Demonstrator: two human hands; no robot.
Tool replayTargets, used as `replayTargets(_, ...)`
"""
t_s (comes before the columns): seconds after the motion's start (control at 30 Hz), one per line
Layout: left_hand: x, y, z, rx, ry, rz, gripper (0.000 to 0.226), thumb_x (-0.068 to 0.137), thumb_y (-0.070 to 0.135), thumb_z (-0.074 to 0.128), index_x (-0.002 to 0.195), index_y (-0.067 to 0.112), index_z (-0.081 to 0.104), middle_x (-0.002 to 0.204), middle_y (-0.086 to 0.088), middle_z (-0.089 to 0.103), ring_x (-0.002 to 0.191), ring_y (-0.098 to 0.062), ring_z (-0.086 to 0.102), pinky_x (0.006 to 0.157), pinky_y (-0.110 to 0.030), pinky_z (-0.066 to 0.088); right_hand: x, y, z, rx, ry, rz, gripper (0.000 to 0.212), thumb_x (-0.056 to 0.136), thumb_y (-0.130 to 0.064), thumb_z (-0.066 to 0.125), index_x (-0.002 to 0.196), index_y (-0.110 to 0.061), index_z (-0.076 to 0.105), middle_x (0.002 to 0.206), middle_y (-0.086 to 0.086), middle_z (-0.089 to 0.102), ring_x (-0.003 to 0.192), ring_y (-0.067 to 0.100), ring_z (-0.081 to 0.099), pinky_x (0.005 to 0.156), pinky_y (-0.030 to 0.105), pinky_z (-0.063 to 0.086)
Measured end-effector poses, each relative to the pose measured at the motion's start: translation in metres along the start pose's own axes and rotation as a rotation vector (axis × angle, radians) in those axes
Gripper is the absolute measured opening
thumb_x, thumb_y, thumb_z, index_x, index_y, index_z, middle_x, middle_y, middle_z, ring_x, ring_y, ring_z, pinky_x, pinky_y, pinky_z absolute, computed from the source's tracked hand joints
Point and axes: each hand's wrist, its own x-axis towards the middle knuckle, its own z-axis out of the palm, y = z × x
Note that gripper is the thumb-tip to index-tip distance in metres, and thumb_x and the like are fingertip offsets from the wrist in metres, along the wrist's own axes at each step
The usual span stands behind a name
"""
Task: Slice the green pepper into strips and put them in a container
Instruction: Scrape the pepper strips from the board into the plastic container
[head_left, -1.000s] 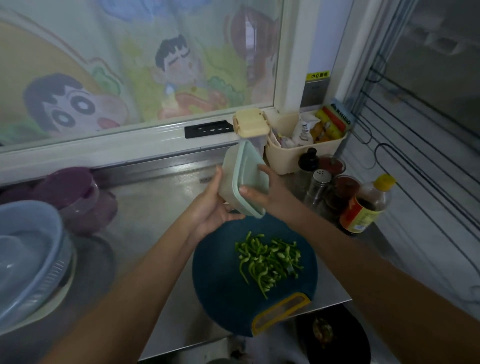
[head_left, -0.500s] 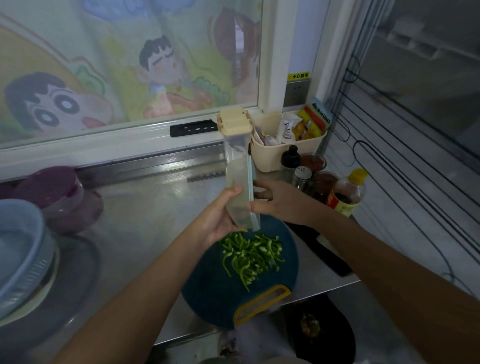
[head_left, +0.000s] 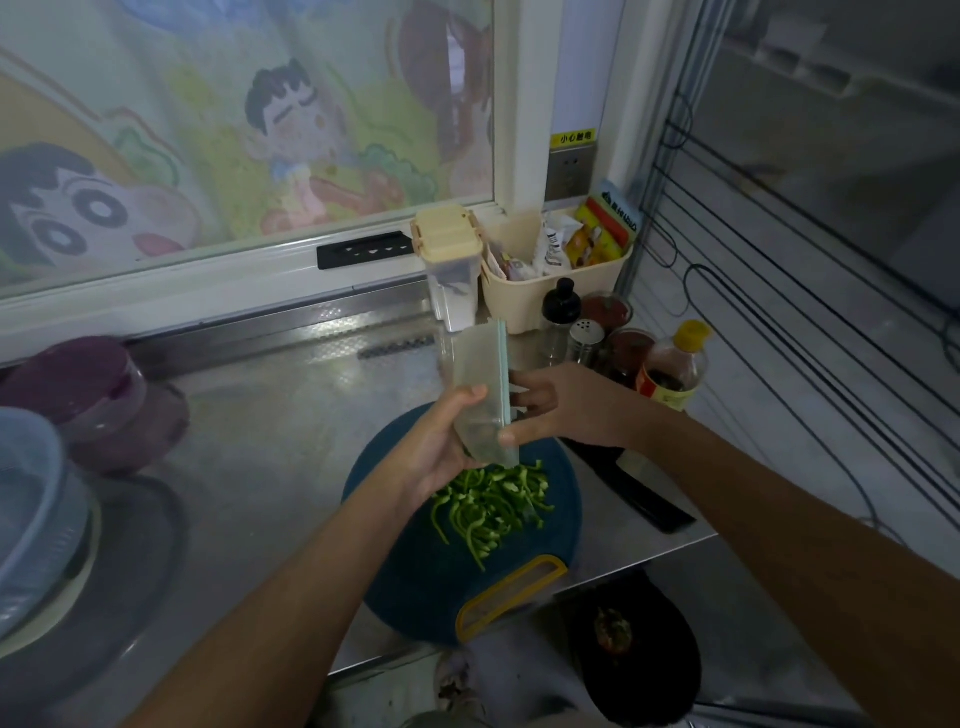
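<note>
Where the strips lie: the green pepper strips (head_left: 488, 506) sit in a loose heap on the middle of the round, dark-teal cutting board (head_left: 415, 587). None are in a container yet.
Container: a translucent container (head_left: 475, 384) is held in the air just above the far edge of the board. It is stood on its side, with its pale-green lid (head_left: 503, 374) facing right.
Why it is held so: judging from the pose, the box is turned edge-on so that one hand can steady the body while the other works the lid free. It has to be opened before any strips go in.
Left hand: the left hand (head_left: 441, 447) comes in over the board's left side, palm turned inward. The thumb lies across the container's near face and the fingers wrap behind it, a full, firm grip on the body.
Right hand: the right hand (head_left: 561, 405) reaches in over the board's far right edge with the wrist about level. Its thumb and fingertips pinch the rim of the lid.
Lid seal: it cannot be told whether the lid is still snapped on or already loose.
Knife: a dark knife (head_left: 639, 493) lies flat just to the right of the board, with neither hand on it.
Stage: slicing looks finished, and moving the strips has not begun.
</note>
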Motion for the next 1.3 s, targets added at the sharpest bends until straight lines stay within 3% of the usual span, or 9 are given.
replayTargets(0.1,0.002,0.004,0.003,0.088,-0.061,0.043,0.079,0.059,0.041,0.069,0.132,0.030,0.042,0.117,-0.005,0.060,0.107,-0.024,0.058,0.081,-0.040,0.053,-0.005,0.001,-0.004,0.139,0.164,0.086,0.043,0.084,-0.030,0.066,0.123,-0.013,0.061,0.105,0.003,0.072,0.100,0.017,0.067,0.090,0.031,0.054)
replayTargets(0.23,0.006,0.010,0.008,0.310,-0.135,0.109,0.103,0.059,0.028,0.076,0.146,0.038,0.022,0.132,-0.003,0.050,0.117,-0.020,0.053,0.095,-0.035,0.047,0.000,0.004,-0.015,0.493,0.353,0.325,0.061,0.082,-0.058,0.055,0.112,-0.006,0.063,0.096,0.021,0.071,0.088,0.030,0.071,0.079,0.039,0.057)
replayTargets(0.3,0.006,0.011,0.011,0.380,-0.141,0.118,0.115,0.055,0.028,0.078,0.147,0.042,0.012,0.134,0.007,0.047,0.121,-0.015,0.050,0.103,-0.035,0.042,0.000,0.004,-0.020,0.582,0.373,0.350,0.056,0.088,-0.054,0.053,0.112,-0.004,0.063,0.098,0.021,0.071,0.089,0.031,0.070,0.078,0.040,0.058)
replayTargets(0.4,0.006,0.016,0.014,0.397,-0.132,0.140,0.123,0.050,0.025,0.078,0.147,0.044,0.005,0.128,0.018,0.045,0.120,-0.012,0.051,0.097,-0.030,0.045,-0.002,0.004,-0.025,0.628,0.309,0.280,0.044,0.093,-0.043,0.050,0.110,-0.005,0.063,0.095,0.017,0.072,0.088,0.027,0.070,0.075,0.036,0.059)
replayTargets(0.63,0.008,0.019,0.006,0.440,-0.206,0.114,0.118,0.051,0.025,0.079,0.147,0.043,0.013,0.144,0.001,0.037,0.127,-0.020,0.045,0.107,-0.040,0.039,-0.012,0.003,-0.031,0.680,0.218,0.217,0.028,0.097,-0.020,0.042,0.097,-0.001,0.062,0.084,0.014,0.073,0.080,0.024,0.071,0.071,0.033,0.060)
replayTargets(0.77,0.009,0.014,0.006,0.440,-0.224,0.092,0.115,0.050,0.024,0.080,0.144,0.046,0.017,0.141,0.006,0.037,0.125,-0.014,0.045,0.100,-0.028,0.042,-0.017,0.009,-0.029,0.704,0.193,0.229,0.024,0.095,-0.011,0.039,0.092,0.000,0.061,0.082,0.015,0.072,0.079,0.024,0.071,0.076,0.036,0.059)
replayTargets(0.9,0.010,0.008,0.011,0.434,-0.233,0.074,0.109,0.049,0.023,0.080,0.137,0.050,0.021,0.135,0.012,0.040,0.121,-0.010,0.048,0.090,-0.021,0.046,-0.022,0.013,-0.026,0.775,0.245,0.262,0.024,0.092,-0.004,0.036,0.084,-0.001,0.058,0.070,0.011,0.071,0.069,0.020,0.071,0.070,0.035,0.060)
replayTargets(1.1,0.014,0.011,0.010,0.206,-0.248,0.124,0.095,0.060,0.018,0.073,0.143,0.034,0.030,0.125,-0.003,0.055,0.110,-0.020,0.060,0.081,-0.031,0.052,-0.045,0.032,-0.029,0.866,0.415,0.270,0.025,0.091,-0.002,0.034,0.079,-0.003,0.056,0.070,0.008,0.061,0.058,0.013,0.064,0.055,0.025,0.057)
replayTargets(1.3,0.023,-0.010,0.023,-0.062,-0.206,-0.030,0.106,0.042,0.036,0.090,0.135,0.024,0.040,0.108,-0.004,0.063,0.097,-0.021,0.066,0.079,-0.046,0.054,-0.061,0.064,-0.021,0.535,0.556,0.437,0.015,0.089,0.004,0.045,0.095,0.003,0.059,0.085,0.013,0.062,0.073,0.018,0.064,0.056,0.022,0.054)
